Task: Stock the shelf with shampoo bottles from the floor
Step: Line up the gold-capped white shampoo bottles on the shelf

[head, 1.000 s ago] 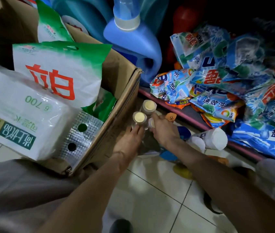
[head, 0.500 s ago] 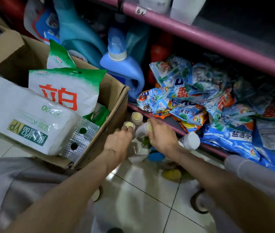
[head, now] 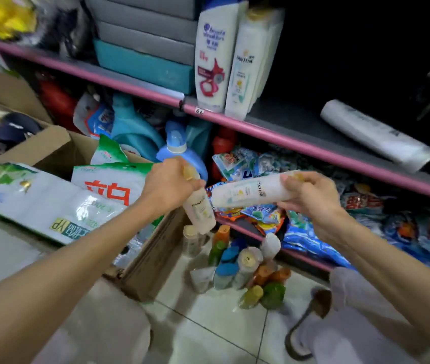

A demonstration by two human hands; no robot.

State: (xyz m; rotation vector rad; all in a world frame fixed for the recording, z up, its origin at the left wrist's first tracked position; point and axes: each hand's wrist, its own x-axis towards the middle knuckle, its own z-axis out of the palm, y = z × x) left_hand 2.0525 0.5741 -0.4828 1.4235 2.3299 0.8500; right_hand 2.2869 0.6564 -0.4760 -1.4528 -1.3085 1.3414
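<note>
My left hand (head: 168,185) grips a pale Pantene shampoo bottle (head: 200,210) by its cap end, bottle hanging downward. My right hand (head: 311,194) grips a second pale Pantene bottle (head: 248,192) near its cap, lying sideways with its base pointing left. Both bottles are lifted above the floor, in front of the lower shelf. Several more bottles (head: 245,269) with yellow, blue, orange and green caps stand clustered on the tiled floor below. On the pink-edged shelf (head: 261,132) above stand a Head & Shoulders bottle (head: 212,56) and a Pantene bottle (head: 248,67).
A cardboard box (head: 153,248) with green-and-white detergent bags (head: 108,185) sits at the left. Blue detergent jugs (head: 179,151) and piled detergent packets (head: 353,206) fill the bottom shelf. A white bottle (head: 374,135) lies on the shelf at right. Grey boxes (head: 145,38) are stacked upper left.
Both hands have risen from the floor cluster, each with a Pantene bottle now held in the air. The view has tilted up, showing the shelf with standing shampoo bottles.
</note>
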